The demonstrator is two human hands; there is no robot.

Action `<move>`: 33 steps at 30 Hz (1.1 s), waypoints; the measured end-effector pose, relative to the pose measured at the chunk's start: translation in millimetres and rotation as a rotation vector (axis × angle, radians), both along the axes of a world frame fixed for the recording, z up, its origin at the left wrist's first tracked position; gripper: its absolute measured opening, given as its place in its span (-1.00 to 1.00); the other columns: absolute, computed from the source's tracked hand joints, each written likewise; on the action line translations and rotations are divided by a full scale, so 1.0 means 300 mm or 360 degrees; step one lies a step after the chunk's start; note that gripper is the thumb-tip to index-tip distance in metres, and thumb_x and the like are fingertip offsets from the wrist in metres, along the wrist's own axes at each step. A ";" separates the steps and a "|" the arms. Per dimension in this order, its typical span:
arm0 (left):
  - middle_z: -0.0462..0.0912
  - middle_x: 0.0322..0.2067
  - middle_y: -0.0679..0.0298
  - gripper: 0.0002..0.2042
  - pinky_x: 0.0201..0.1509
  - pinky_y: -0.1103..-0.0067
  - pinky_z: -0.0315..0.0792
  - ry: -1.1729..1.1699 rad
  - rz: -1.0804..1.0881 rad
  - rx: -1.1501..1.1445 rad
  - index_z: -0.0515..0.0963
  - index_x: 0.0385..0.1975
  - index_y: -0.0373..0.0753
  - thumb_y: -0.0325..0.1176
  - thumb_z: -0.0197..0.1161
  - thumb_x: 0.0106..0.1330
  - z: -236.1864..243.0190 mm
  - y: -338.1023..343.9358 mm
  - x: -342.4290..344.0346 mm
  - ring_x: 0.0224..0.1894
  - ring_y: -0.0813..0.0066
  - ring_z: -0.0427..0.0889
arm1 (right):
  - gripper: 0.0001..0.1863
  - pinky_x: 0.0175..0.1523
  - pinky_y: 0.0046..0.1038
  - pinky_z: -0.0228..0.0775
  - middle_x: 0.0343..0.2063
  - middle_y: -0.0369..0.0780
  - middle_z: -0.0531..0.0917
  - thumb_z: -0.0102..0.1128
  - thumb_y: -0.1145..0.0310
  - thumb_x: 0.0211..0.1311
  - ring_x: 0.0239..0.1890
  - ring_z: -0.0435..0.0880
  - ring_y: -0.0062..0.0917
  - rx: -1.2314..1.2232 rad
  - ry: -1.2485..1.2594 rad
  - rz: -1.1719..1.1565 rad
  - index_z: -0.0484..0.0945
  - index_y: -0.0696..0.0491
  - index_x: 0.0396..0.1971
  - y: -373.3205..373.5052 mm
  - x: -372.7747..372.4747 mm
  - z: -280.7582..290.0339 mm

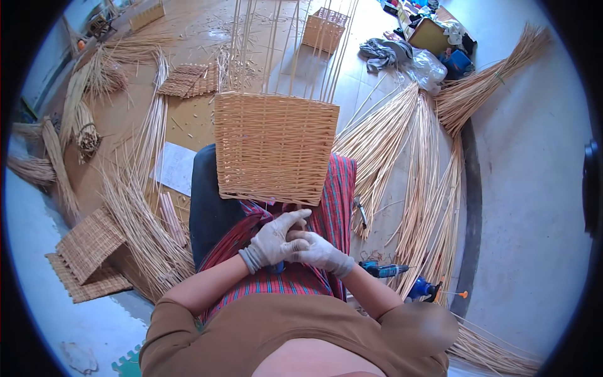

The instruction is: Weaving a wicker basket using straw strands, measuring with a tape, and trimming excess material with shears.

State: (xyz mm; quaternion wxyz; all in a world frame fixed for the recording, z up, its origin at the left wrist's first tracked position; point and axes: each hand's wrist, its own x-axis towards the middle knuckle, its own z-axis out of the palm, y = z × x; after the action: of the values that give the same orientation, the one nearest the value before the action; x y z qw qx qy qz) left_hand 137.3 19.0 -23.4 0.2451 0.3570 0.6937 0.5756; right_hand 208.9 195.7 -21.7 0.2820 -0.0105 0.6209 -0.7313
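Observation:
A square woven cane basket piece (276, 144), long loose upright stakes (273, 50) rising from its top, sits across the knees over a red checked cloth (339, 182). Just below its lower edge my left hand (273, 239), in a whitish knit glove, has its forefinger stretched out and the other fingers bent over my right hand. My right hand (314, 254), gloved alike, is closed beneath the left one, their fingers meeting. Whatever they hold, if anything, is hidden.
Cane bundles (402, 144) surround me. Woven panels (88, 245) lie left, a small basket (320, 34) ahead. A white sheet (173, 166) lies left of my legs, a teal power tool (383, 269) and blue container (421, 289) right. Cloth and bags (427, 72) pile back right.

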 end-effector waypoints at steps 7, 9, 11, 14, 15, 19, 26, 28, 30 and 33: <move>0.64 -0.48 0.30 -0.74 -0.30 0.61 0.53 -0.0156 0.0053 -0.0060 0.50 0.03 -0.33 -0.31 0.11 0.51 -0.047 -0.016 -0.030 -0.45 0.58 0.65 | -0.81 -0.27 -0.64 0.39 -0.44 -0.42 0.52 0.27 0.39 0.34 -0.42 0.45 -0.73 0.0018 0.0442 -0.1331 0.56 0.09 -0.11 0.210 -0.240 0.199; 0.55 -0.60 0.32 -0.78 -0.48 0.64 0.44 -0.0718 0.0319 0.0312 0.51 -0.14 -0.30 -0.27 0.04 0.54 -0.134 0.029 -0.058 -0.59 0.61 0.54 | -0.62 -0.31 -0.65 0.36 -0.43 -0.40 0.50 0.30 0.36 0.32 -0.45 0.41 -0.75 0.0312 0.0663 -0.1593 0.47 0.14 0.07 0.251 -0.360 0.168; 0.51 -0.64 0.32 -0.72 -0.62 0.63 0.37 -0.0928 0.0502 0.0529 0.50 -0.23 -0.28 -0.20 -0.03 0.58 -0.038 0.111 -0.141 -0.68 0.57 0.47 | -0.30 -0.32 -0.61 0.37 -0.39 -0.35 0.50 0.40 0.34 0.23 -0.44 0.43 -0.72 0.0711 0.0615 -0.1498 0.26 0.18 0.30 0.255 -0.432 0.107; 0.54 -0.60 0.30 -0.63 -0.65 0.59 0.43 -0.1011 0.0504 0.0614 0.50 -0.21 -0.26 -0.05 -0.06 0.58 0.072 0.193 -0.289 -0.68 0.53 0.52 | -0.28 -0.33 -0.56 0.41 -0.42 -0.35 0.51 0.51 0.37 0.08 -0.43 0.46 -0.69 0.0787 0.0575 -0.1379 0.35 0.17 0.23 0.261 -0.535 -0.069; 0.56 -0.59 0.30 -0.63 -0.64 0.59 0.45 -0.1243 0.0555 0.0635 0.51 -0.20 -0.26 -0.05 -0.05 0.58 0.078 0.213 -0.322 -0.67 0.53 0.54 | -0.31 -0.32 -0.56 0.42 -0.43 -0.35 0.52 0.51 0.39 0.07 -0.43 0.48 -0.68 0.0749 0.0575 -0.1431 0.38 0.16 0.20 0.250 -0.560 -0.074; 0.60 -0.55 0.28 -0.67 -0.58 0.53 0.53 -0.1490 0.0629 0.0685 0.52 -0.20 -0.23 -0.07 0.00 0.55 -0.044 0.278 -0.282 -0.63 0.49 0.57 | -0.39 -0.22 -0.51 0.50 -0.36 -0.27 0.63 0.50 0.38 0.06 -0.36 0.58 -0.60 0.0573 0.0542 -0.1566 0.43 0.19 0.10 0.281 -0.640 -0.110; 0.68 -0.36 0.06 -0.74 -0.45 0.44 0.57 -0.1582 0.0857 0.0609 0.44 -0.09 -0.29 -0.21 -0.04 0.58 -0.247 0.304 -0.107 -0.53 0.31 0.63 | -0.51 -0.23 -0.50 0.46 -0.37 -0.23 0.66 0.50 0.35 0.06 -0.39 0.58 -0.57 0.0868 0.0682 -0.1652 0.54 0.21 -0.03 0.300 -0.715 -0.059; 0.68 -0.34 0.06 -0.75 -0.44 0.43 0.58 -0.1537 0.0787 0.0530 0.39 0.00 -0.27 -0.22 -0.07 0.59 -0.236 0.289 -0.118 -0.52 0.32 0.64 | -0.51 -0.23 -0.49 0.48 -0.39 -0.24 0.66 0.51 0.34 0.06 -0.40 0.58 -0.58 0.0759 0.0635 -0.1638 0.54 0.21 -0.04 0.286 -0.705 -0.058; 0.67 -0.34 0.08 -0.75 -0.45 0.45 0.60 -0.1531 0.0820 0.0454 0.34 0.07 -0.24 -0.23 -0.11 0.60 -0.199 0.273 -0.107 -0.52 0.33 0.64 | -0.49 -0.21 -0.49 0.50 -0.40 -0.26 0.66 0.53 0.31 0.07 -0.39 0.59 -0.59 0.0901 0.0568 -0.1647 0.53 0.20 -0.03 0.250 -0.669 -0.004; 0.66 -0.37 0.09 -0.76 -0.48 0.47 0.60 -0.1490 0.0766 0.0394 0.34 0.06 -0.22 -0.24 -0.12 0.60 -0.202 0.262 -0.098 -0.54 0.35 0.64 | -0.48 -0.20 -0.52 0.51 -0.34 -0.26 0.67 0.52 0.33 0.09 -0.35 0.61 -0.59 0.0804 0.0487 -0.1617 0.51 0.19 0.01 0.236 -0.641 0.024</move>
State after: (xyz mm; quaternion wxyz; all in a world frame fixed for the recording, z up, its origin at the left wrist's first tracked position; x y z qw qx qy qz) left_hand 107.9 97.6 -84.0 0.3453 -0.0804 0.4995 0.7905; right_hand 16.7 266.6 -14.4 -0.2030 0.2505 0.7367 -0.5944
